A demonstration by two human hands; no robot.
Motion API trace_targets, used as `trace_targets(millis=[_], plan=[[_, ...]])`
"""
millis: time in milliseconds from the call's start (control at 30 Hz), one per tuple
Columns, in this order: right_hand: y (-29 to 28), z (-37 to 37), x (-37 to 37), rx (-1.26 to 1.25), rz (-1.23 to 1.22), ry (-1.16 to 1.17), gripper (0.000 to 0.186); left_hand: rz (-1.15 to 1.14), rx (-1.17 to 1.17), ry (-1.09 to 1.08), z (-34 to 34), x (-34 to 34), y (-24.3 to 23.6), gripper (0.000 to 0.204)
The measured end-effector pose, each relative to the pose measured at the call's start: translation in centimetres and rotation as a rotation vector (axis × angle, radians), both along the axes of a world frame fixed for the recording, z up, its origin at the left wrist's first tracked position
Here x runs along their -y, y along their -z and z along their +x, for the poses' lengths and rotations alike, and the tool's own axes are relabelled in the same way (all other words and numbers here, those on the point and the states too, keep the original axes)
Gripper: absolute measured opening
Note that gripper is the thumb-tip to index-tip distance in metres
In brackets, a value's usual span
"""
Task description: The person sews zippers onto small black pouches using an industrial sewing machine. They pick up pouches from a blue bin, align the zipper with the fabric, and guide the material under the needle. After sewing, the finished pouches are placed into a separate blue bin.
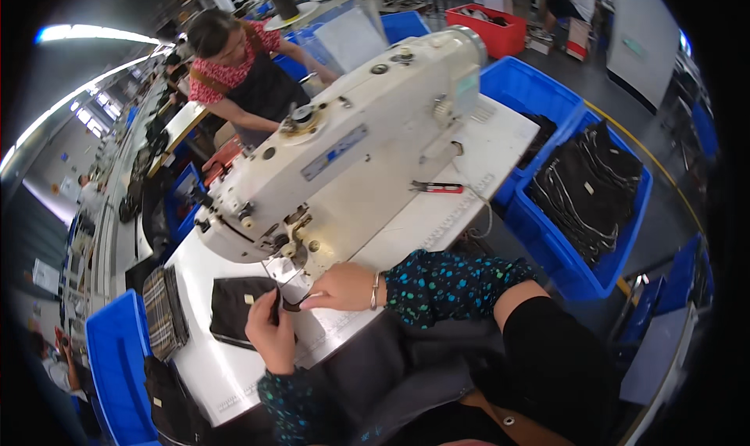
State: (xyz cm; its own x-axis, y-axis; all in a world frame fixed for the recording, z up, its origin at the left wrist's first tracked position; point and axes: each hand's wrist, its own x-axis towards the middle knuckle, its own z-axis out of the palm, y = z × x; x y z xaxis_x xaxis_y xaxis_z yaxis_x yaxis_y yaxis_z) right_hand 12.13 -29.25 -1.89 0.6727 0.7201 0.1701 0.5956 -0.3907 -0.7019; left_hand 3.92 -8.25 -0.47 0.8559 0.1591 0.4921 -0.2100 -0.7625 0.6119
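Below the needle area of a white sewing machine (367, 145), both my hands come together over the white table (344, 340). My left hand (272, 333) pinches the edge of a dark fabric piece (234, 313) that lies flat on the table and bears a small pale label. Close beside it, my right hand (344, 288) has its thumb and fingers pressed together at a dark edge of cloth. Whether both edges belong to one piece, I cannot tell. Red-handled thread snips (441, 187) rest on the table to the right of the machine.
Blue bins (574, 278) stand at the right, one holding a stack of dark fabric pieces (590, 188). Another blue bin (117, 360) is at the left, beside folded plaid cloth (164, 311) and dark cloth (168, 403). A co-worker (242, 75) works behind the machine.
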Motion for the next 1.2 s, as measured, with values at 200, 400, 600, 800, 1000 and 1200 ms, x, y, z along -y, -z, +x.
trace_targets(millis=[200,400,600,800,1000,1200], plan=[[2.1,-7.4,1.9,-0.133,0.471,0.263,0.042,-0.527,-0.043,0.219,-7.0,9.6,3.4,0.048],[4.0,-9.0,5.6,-0.009,0.497,0.577,0.026,-0.488,-0.18,0.327,-7.9,10.6,1.8,0.046],[2.2,-11.0,12.3,0.207,0.712,0.659,0.022,-0.334,0.014,0.227,-5.4,8.7,2.5,0.02],[-2.0,-15.6,23.6,0.296,0.83,0.943,0.018,-0.1,0.085,0.089,-3.4,4.8,3.2,0.017],[-0.5,-16.1,44.4,0.611,0.633,1.487,0.025,-0.081,0.047,0.054,-2.3,2.9,5.7,0.017],[2.7,-15.6,49.3,0.667,-0.457,1.681,0.066,0.015,0.045,0.027,-3.4,4.2,5.6,0.014]])
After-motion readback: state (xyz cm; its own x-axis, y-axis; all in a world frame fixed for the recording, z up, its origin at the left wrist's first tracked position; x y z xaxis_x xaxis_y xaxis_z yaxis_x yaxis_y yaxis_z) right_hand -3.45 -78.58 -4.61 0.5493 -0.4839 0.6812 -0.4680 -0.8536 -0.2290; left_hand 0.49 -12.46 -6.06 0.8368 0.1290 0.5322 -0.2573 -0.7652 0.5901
